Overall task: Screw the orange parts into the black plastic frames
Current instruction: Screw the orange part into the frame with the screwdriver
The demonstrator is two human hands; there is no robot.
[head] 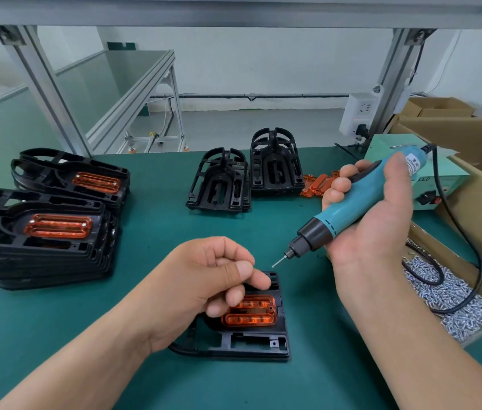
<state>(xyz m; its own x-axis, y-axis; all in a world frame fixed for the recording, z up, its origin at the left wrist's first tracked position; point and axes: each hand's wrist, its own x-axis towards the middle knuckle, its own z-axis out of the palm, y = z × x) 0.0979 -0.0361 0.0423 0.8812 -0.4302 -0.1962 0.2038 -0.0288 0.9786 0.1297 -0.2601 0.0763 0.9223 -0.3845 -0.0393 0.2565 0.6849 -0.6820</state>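
Frame part-hidden under left hand, fingers pinched, contents unclear; right hand grips screwdriver.

Your bench is topped with a dark green mat. At 10 o'clock there's a slanted aluminium post, and another post at 1 o'clock with a white socket block at its foot and a black plug stuck in it. At 2 o'clock you've got a mint-green control box marked LED with a red switch on the front, and open cardboard boxes just behind it. Past the far edge at 11 o'clock stands a second aluminium workbench
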